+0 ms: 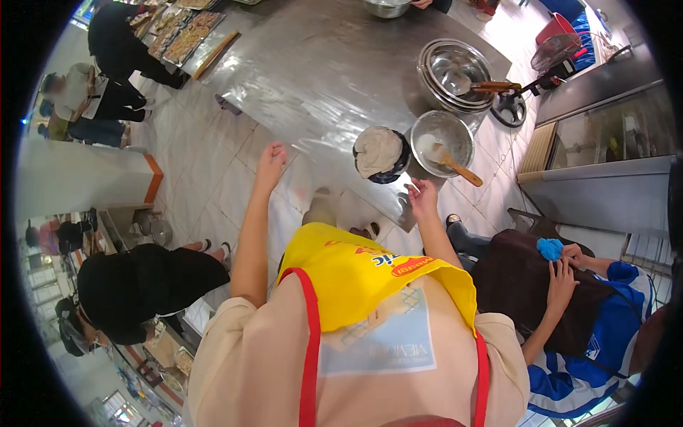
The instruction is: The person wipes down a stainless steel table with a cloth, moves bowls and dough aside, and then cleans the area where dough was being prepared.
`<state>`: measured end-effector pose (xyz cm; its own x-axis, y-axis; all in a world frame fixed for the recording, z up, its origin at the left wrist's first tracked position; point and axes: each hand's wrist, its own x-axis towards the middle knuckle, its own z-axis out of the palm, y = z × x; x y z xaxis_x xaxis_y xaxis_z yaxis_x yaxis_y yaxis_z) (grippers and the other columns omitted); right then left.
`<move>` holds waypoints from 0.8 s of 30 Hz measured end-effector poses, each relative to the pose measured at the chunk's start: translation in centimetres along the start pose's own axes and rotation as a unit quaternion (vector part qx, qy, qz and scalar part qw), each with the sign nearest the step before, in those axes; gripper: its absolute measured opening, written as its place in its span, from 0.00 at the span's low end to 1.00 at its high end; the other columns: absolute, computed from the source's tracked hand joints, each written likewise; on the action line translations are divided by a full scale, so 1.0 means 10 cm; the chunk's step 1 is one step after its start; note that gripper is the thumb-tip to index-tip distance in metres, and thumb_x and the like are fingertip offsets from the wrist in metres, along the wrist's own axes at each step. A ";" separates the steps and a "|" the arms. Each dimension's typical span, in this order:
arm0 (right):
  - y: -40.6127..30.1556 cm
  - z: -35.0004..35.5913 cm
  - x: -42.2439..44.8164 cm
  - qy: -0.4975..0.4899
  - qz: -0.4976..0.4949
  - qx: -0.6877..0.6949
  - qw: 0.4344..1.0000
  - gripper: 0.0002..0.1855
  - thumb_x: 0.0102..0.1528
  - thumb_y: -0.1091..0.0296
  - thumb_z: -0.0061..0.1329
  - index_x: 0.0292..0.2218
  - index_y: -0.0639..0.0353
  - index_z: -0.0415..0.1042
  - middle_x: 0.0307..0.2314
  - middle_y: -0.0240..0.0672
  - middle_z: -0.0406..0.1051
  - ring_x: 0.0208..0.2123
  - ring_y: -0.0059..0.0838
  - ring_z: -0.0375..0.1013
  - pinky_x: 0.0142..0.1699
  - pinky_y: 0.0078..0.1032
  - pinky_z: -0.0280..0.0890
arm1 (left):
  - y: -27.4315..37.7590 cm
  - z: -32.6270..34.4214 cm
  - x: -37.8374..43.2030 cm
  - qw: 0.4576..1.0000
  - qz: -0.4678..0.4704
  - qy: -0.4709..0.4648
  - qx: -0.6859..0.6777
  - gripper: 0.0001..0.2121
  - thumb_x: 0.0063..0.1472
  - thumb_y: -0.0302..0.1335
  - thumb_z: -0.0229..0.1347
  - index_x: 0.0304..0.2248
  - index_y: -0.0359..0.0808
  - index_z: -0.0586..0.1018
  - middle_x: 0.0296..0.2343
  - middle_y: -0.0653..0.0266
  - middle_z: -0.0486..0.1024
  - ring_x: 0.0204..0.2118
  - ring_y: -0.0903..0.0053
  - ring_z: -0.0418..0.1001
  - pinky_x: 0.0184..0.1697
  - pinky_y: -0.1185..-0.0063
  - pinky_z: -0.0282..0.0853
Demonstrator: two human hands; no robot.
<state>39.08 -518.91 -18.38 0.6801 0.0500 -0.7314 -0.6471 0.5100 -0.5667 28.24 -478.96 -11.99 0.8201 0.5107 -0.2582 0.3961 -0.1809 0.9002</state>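
My left hand is raised over the floor, left of the steel table's near edge. Its fingers are loosely curled, with nothing visible in them. Beside the table's near right corner, my right hand has bent, slightly parted fingers and holds nothing that I can see. Just beyond it stands a round container lined with black plastic, filled with a pale dough-like mass. To its right is a steel mixing bowl with white residue. A wooden spatula leans across that bowl's rim.
Nested steel bowls with wooden-handled tools stand farther back. Food trays and a wooden stick lie far left. A seated person at right handles blue material. A fan stands beyond the table.
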 end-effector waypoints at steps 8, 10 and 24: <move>0.36 0.58 0.23 -0.028 -0.059 -0.301 0.951 0.33 0.51 0.68 0.47 0.57 0.49 0.51 0.29 0.35 0.69 0.20 0.25 0.70 0.22 0.22 0.63 | -0.10 -0.19 0.40 0.991 0.057 -0.094 0.081 0.16 0.59 0.28 0.51 0.46 0.34 0.70 0.39 0.58 0.73 0.39 0.74 0.71 0.41 0.79 0.67; 0.40 0.63 0.39 0.013 -0.106 -0.404 0.908 0.36 0.48 0.66 0.50 0.58 0.51 0.52 0.29 0.36 0.70 0.16 0.23 0.68 0.19 0.22 0.61 | -0.06 -0.26 0.57 0.982 0.107 -0.128 0.093 0.16 0.58 0.28 0.52 0.46 0.34 0.70 0.40 0.58 0.73 0.43 0.71 0.71 0.44 0.77 0.67; 0.69 1.60 -0.06 0.283 -0.324 -0.639 0.638 0.29 0.42 0.62 0.55 0.47 0.48 0.65 0.42 0.43 0.61 0.43 0.45 0.66 0.44 0.38 0.66 | -0.91 -1.95 1.16 0.976 0.098 -0.099 0.169 0.14 0.58 0.28 0.52 0.44 0.34 0.71 0.38 0.61 0.75 0.40 0.75 0.72 0.42 0.79 0.66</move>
<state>39.74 -501.68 -15.80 0.9479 -0.3185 -0.0018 -0.2923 -0.8678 -0.4017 26.13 -455.02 -16.35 0.9441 0.2720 -0.1862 0.3103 -0.5427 0.7805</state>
